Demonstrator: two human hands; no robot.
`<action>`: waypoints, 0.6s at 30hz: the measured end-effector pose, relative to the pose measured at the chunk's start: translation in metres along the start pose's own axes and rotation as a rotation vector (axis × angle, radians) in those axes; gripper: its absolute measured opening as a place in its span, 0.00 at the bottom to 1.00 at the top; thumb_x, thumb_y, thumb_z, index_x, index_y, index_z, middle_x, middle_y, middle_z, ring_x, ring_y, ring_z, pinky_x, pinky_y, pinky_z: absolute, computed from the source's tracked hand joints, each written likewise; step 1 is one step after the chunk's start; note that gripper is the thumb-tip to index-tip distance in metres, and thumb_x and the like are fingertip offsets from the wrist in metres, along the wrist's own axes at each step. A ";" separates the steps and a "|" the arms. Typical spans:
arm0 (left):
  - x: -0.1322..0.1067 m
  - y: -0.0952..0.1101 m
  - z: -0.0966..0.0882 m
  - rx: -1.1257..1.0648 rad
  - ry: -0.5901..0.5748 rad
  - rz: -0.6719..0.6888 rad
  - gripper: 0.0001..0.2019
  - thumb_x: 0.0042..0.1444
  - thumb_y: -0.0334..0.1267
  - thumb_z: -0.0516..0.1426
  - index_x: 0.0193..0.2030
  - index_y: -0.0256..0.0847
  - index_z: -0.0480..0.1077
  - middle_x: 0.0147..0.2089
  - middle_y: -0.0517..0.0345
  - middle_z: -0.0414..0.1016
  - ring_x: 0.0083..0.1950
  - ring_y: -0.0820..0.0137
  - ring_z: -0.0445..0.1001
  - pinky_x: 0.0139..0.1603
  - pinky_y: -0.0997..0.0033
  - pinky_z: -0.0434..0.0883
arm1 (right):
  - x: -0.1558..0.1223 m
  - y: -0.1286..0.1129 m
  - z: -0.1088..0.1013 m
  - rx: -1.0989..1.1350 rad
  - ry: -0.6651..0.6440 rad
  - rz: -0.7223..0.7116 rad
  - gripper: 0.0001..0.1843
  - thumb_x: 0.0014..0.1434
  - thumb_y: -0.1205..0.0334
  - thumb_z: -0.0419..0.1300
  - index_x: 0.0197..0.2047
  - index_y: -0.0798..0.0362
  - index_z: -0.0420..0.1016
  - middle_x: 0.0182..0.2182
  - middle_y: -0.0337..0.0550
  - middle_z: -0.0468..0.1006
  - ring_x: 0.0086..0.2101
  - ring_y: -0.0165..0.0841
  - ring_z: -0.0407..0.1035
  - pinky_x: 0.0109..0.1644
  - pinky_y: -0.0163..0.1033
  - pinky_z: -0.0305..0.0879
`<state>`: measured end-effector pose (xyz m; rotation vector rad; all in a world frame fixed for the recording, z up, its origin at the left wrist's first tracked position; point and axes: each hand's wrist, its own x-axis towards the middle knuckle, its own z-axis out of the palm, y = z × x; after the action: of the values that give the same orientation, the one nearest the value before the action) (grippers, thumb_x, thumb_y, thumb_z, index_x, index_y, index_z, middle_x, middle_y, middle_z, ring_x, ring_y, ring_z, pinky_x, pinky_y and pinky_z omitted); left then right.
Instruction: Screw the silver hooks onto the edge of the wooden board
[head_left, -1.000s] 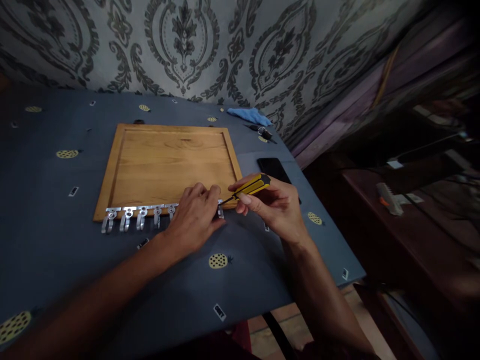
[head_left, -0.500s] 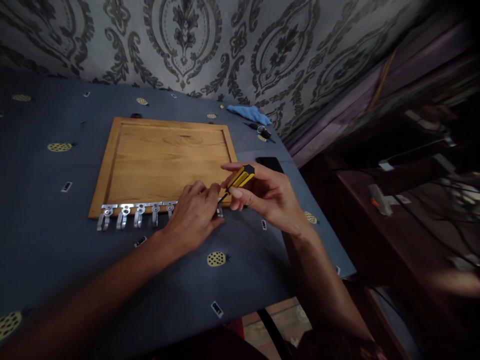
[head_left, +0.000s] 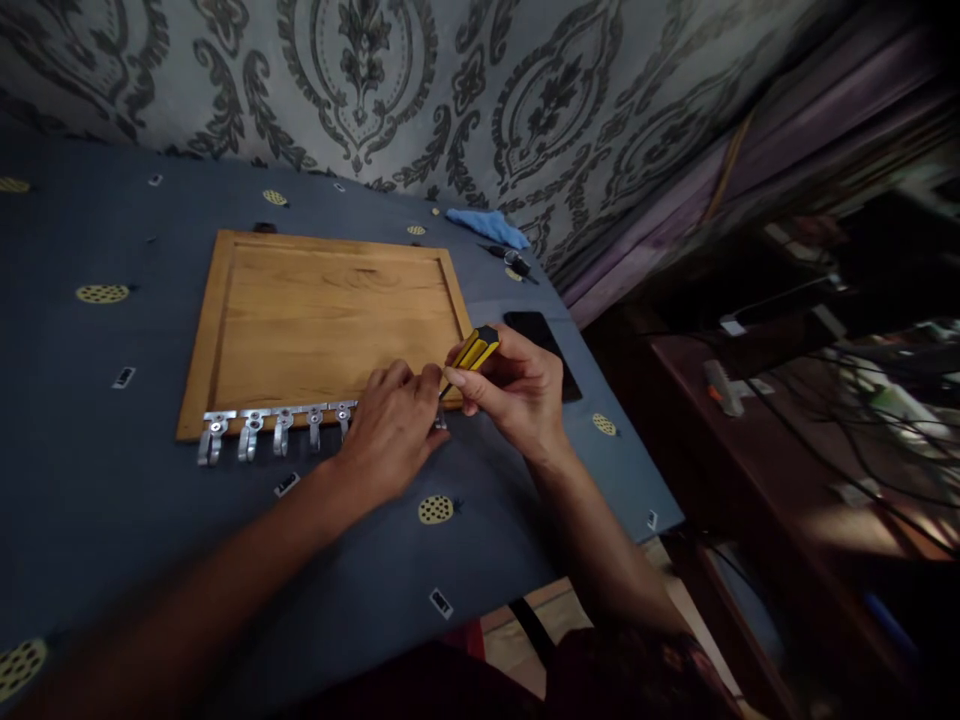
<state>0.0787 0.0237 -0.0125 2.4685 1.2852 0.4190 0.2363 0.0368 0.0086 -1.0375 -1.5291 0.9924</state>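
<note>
A framed wooden board (head_left: pixel 341 310) lies on the table. A metal hook rail (head_left: pixel 277 411) runs along its near edge, with several hooks hanging over the side. My left hand (head_left: pixel 394 425) is closed over the right part of the rail and holds it against the board, hiding some hooks. Between the thumb and fingers of my right hand (head_left: pixel 521 390) is a yellow and black screwdriver (head_left: pixel 476 350), its shaft slanting down to the rail's right end. The tip and whatever it touches are hard to make out beside my left fingers.
A black phone (head_left: pixel 541 345) lies right of the board, partly behind my right hand. Farther back are keys (head_left: pixel 516 262) and a blue cloth (head_left: pixel 489 228). Beyond the table's right edge, a brown desk (head_left: pixel 720 440) carries tangled cables.
My right hand has turned and drawn in a little, its fingers curled closer round the screwdriver handle. My left hand stays on the rail. The view has shifted slightly, showing more of the phone.
</note>
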 end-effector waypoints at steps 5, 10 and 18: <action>-0.001 0.000 0.001 0.007 0.052 -0.002 0.21 0.58 0.36 0.66 0.53 0.39 0.62 0.46 0.50 0.77 0.53 0.54 0.72 0.52 0.54 0.69 | -0.005 -0.001 0.000 0.040 0.067 -0.012 0.18 0.48 0.50 0.76 0.30 0.51 0.75 0.22 0.31 0.74 0.17 0.22 0.66 0.18 0.28 0.65; -0.002 0.002 -0.002 0.011 0.057 -0.025 0.20 0.56 0.36 0.68 0.48 0.40 0.62 0.44 0.51 0.76 0.52 0.55 0.72 0.50 0.56 0.70 | -0.008 0.000 -0.004 0.053 0.277 -0.051 0.20 0.48 0.46 0.75 0.34 0.51 0.76 0.24 0.32 0.75 0.15 0.22 0.65 0.17 0.31 0.65; -0.001 0.001 -0.002 -0.033 0.047 -0.041 0.21 0.56 0.36 0.68 0.49 0.39 0.62 0.46 0.48 0.74 0.52 0.55 0.71 0.51 0.56 0.70 | -0.010 0.004 -0.012 -0.018 0.398 -0.100 0.21 0.52 0.42 0.72 0.34 0.48 0.74 0.22 0.31 0.73 0.15 0.24 0.65 0.17 0.33 0.62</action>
<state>0.0783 0.0223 -0.0106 2.4147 1.3343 0.4866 0.2502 0.0296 0.0045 -1.0857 -1.2479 0.6563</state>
